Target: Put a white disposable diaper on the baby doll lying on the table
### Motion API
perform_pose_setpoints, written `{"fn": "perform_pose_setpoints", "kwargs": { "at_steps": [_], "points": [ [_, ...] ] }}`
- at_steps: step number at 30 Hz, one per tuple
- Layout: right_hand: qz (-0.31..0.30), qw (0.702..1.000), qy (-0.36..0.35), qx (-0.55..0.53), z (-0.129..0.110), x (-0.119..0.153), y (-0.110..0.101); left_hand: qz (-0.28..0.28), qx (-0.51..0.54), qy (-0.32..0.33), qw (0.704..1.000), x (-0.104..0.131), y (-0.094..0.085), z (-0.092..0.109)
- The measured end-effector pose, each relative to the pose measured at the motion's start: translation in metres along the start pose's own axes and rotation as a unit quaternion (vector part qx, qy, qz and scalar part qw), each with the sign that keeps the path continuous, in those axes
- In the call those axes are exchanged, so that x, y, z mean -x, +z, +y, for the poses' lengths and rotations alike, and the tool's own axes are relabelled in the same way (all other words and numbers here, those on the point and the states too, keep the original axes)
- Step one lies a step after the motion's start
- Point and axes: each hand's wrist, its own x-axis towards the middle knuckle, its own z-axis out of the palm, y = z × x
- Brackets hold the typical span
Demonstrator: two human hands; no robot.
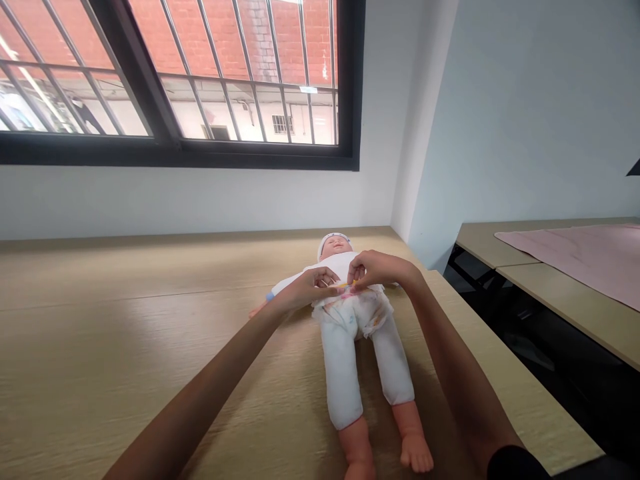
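Diaper [375, 313] being worn around hips of doll [343, 373]; doll being supported face up by table [125, 373]. Diaper being pinched at front waist by both hands: left hand [309, 287] being held low, thumb extended inward; right hand [374, 269] being arched higher, wrist bent, fingers curled downward. Forearms [215, 387] being stretched forward, converging over doll's waist, thumbs nearly touching.

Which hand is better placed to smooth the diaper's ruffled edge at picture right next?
Probably the right hand: it is nearer that ruffled edge of the diaper, and its forearm comes in from the same side. The left hand is on the opposite side and would likely have to reach across.
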Motion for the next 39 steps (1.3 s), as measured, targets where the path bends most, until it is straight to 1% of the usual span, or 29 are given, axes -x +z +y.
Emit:
{"fn": "perform_pose_setpoints", "kwargs": {
  "at_steps": [3,6,9,13,16,19,24,30,35,39],
  "points": [
    [-0.012,1.000,0.025,0.012,-0.010,0.002,0.001,0.017,-0.028,0.007,0.999,-0.002,-0.001,-0.002],
    [-0.025,0.999,0.035,0.033,-0.014,0.001,0.002,0.039,-0.060,0.040,0.997,-0.004,0.002,-0.004],
    [-0.027,0.998,0.027,0.053,-0.012,0.001,0.003,0.046,-0.079,0.071,0.993,-0.005,0.005,-0.005],
    [-0.014,0.998,-0.001,0.057,-0.008,0.002,0.002,0.066,-0.076,0.084,0.991,-0.005,0.009,-0.003],
    [-0.021,0.999,-0.016,0.047,-0.006,0.002,0.002,0.061,-0.062,0.077,0.993,-0.003,0.011,-0.001],
    [-0.037,0.998,-0.036,0.022,-0.007,0.001,0.003,0.073,-0.053,0.056,0.994,-0.002,0.013,0.002],
    [-0.012,0.999,-0.042,-0.004,-0.009,0.000,0.004,0.070,-0.034,0.035,0.996,-0.001,0.015,0.005],
    [-0.024,0.995,-0.085,-0.036,-0.001,-0.003,0.004,0.058,-0.019,0.059,0.996,-0.005,0.018,0.002],
    [-0.035,0.992,-0.108,-0.053,0.006,-0.006,0.002,0.069,0.031,0.019,0.997,-0.005,0.023,0.002],
    [-0.037,0.991,-0.111,-0.065,0.008,-0.007,0.001,0.063,0.088,0.051,0.993,-0.008,0.025,0.001]
  ]
}}
